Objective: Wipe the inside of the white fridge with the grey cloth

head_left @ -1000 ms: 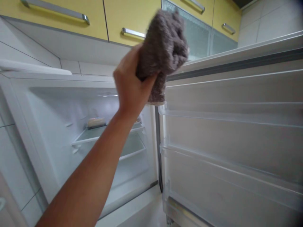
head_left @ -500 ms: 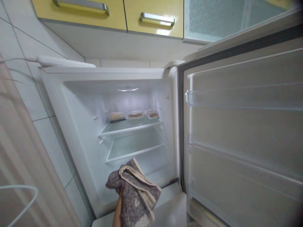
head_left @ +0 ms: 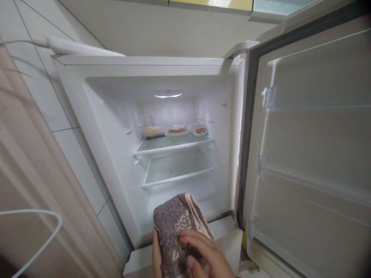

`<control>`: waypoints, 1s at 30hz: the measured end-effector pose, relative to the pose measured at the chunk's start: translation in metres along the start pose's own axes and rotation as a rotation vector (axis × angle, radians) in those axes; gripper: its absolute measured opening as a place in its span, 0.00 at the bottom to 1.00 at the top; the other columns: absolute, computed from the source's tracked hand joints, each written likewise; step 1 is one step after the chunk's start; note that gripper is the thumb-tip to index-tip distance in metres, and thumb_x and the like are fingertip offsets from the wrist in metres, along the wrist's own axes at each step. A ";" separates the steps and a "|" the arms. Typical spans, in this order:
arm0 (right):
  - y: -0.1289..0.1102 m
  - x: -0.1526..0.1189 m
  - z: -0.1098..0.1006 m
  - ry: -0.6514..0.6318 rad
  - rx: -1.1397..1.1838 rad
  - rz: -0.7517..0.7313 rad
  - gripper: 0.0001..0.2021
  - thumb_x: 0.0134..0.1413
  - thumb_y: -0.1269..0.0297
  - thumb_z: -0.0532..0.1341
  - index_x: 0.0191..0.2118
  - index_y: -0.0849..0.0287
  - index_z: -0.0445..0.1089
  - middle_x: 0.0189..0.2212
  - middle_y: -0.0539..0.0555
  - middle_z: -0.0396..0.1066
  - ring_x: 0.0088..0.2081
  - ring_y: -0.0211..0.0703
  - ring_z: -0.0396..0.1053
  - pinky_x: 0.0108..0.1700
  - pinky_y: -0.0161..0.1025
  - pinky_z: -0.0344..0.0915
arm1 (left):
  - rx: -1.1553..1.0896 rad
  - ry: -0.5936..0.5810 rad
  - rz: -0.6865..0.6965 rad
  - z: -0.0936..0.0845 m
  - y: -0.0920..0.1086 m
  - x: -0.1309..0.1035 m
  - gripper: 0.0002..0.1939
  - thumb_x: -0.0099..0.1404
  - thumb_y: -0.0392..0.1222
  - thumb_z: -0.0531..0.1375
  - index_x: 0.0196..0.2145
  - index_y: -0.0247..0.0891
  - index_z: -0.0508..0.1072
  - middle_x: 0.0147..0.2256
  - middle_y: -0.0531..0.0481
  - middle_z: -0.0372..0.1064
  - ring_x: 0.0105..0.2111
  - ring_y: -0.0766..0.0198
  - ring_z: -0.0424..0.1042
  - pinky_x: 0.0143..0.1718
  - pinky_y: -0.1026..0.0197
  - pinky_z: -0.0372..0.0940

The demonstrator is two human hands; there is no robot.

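No brand name, label or other writing can be read anywhere on the fridge (head_left: 95, 116) or on its door (head_left: 313, 154); the surfaces show plain white.

Low in the frame, both hands meet on a grey-brown patterned towel (head_left: 174, 224), bunched and folded, with a beige edge showing along its right side. The towel sits in front of the open compartment, just above the fridge's bottom sill. The left hand (head_left: 156, 255) is mostly hidden behind the cloth; only its edge and thumb side show, pressed against the towel's left side, gripping it from beneath. The right hand (head_left: 205, 255) comes in from the lower right, palm down, fingers (head_left: 189, 236) spread and curled loosely over the front of the towel, touching it.

Inside, two glass shelves (head_left: 176, 166) sit one above the other, and three small food trays (head_left: 176, 129) stand in a row at the back of the upper one, under the lit ceiling lamp (head_left: 168, 94). The door stands open to the right, its clear racks (head_left: 315, 110) bare. A white cable (head_left: 34, 216) loops at lower left.
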State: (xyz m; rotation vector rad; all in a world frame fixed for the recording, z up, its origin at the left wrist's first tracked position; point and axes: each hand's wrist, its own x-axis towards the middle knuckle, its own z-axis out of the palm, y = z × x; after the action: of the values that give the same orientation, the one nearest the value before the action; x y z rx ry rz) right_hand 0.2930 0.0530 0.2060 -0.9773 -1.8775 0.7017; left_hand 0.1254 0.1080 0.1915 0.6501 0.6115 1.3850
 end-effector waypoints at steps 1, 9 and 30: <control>0.007 0.016 0.012 0.028 -0.007 0.033 0.22 0.66 0.51 0.52 0.61 0.50 0.66 0.61 0.57 0.63 0.64 0.47 0.60 0.67 0.50 0.58 | -0.047 -0.008 -0.015 -0.008 -0.005 0.004 0.34 0.60 0.66 0.58 0.54 0.38 0.73 0.49 0.41 0.77 0.55 0.48 0.71 0.59 0.45 0.65; 0.067 0.071 0.062 0.258 0.106 0.250 0.39 0.54 0.54 0.59 0.68 0.65 0.52 0.69 0.63 0.47 0.70 0.54 0.45 0.71 0.59 0.42 | -0.108 0.230 -0.135 -0.017 -0.058 0.054 0.22 0.63 0.53 0.57 0.49 0.41 0.78 0.55 0.47 0.74 0.63 0.54 0.63 0.67 0.51 0.56; 0.182 0.148 0.091 -0.161 -0.753 0.384 0.30 0.59 0.53 0.55 0.65 0.56 0.59 0.68 0.68 0.47 0.69 0.67 0.44 0.66 0.71 0.35 | 2.073 0.177 0.657 -0.178 -0.012 0.070 0.19 0.64 0.42 0.53 0.49 0.36 0.75 0.50 0.40 0.76 0.52 0.49 0.74 0.54 0.44 0.71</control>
State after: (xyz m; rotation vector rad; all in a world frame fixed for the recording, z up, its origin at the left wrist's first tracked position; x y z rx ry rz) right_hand 0.2303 0.2673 0.0899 -1.8353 -2.1645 0.2695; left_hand 0.0108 0.1865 0.0600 2.4930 2.0944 0.8745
